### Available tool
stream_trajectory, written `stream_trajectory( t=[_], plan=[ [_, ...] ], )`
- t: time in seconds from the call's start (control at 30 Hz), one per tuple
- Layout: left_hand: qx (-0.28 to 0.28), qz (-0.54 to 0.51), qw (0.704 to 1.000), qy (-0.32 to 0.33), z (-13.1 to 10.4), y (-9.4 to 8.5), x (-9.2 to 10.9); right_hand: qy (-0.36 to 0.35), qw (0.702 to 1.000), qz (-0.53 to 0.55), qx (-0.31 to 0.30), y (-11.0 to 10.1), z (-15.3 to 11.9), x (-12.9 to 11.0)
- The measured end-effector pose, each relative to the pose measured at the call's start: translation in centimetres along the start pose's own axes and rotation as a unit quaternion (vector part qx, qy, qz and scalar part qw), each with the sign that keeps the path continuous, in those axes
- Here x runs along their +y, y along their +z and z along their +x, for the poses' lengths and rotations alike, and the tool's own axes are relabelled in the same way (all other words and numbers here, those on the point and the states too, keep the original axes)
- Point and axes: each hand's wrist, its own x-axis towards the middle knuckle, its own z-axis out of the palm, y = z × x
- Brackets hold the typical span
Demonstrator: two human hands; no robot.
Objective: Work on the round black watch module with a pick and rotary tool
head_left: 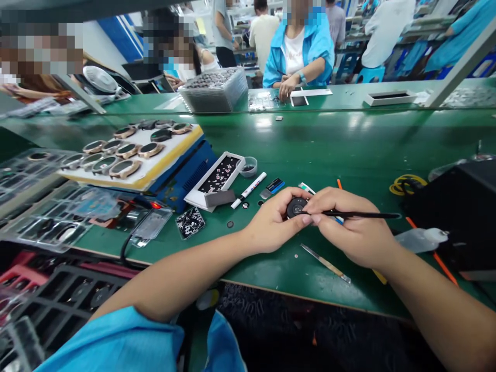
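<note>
My left hand is closed round a small round black part, held just above the green table. A thin black tool is pinched in my right hand, its tip at the face of the round part and its other end pointing right. The fingertips of both hands meet at the part's lower right edge. Below my hands a craft knife lies on the green table, with a tiny round piece to its left.
Watch cases stand on a foam-topped blue box at left. Nearer are a white tray, a marker, a small cup and a bag of small parts. A bottle lies right. A person works opposite.
</note>
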Motion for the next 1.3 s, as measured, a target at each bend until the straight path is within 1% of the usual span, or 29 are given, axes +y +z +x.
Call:
stream_trajectory(
  t=[0.23, 0.47, 0.67, 0.93, 1.3],
  plan=[
    [0.002, -0.023, 1.000, 0.005, 0.17, 0.25, -0.16, -0.004, 1.000, -0.006, 0.000, 0.02, 0.15, -0.11],
    [0.003, -0.045, 0.999, -0.019, 0.09, 0.44, -0.11, -0.003, 1.000, -0.001, 0.013, 0.02, 0.09, 0.13],
    [-0.001, -0.027, 1.000, 0.004, 0.13, 0.18, -0.05, -0.003, 1.000, -0.014, -0.002, 0.01, 0.06, 0.02],
    [0.000, -0.034, 0.999, 0.000, 0.05, 0.22, 0.28, -0.002, 1.000, -0.006, 0.007, 0.02, 0.25, -0.24],
    [0.004, -0.045, 0.999, -0.013, -0.09, 0.41, -0.50, 0.000, 1.000, -0.017, -0.009, -0.07, 0.16, -0.22]
  ],
)
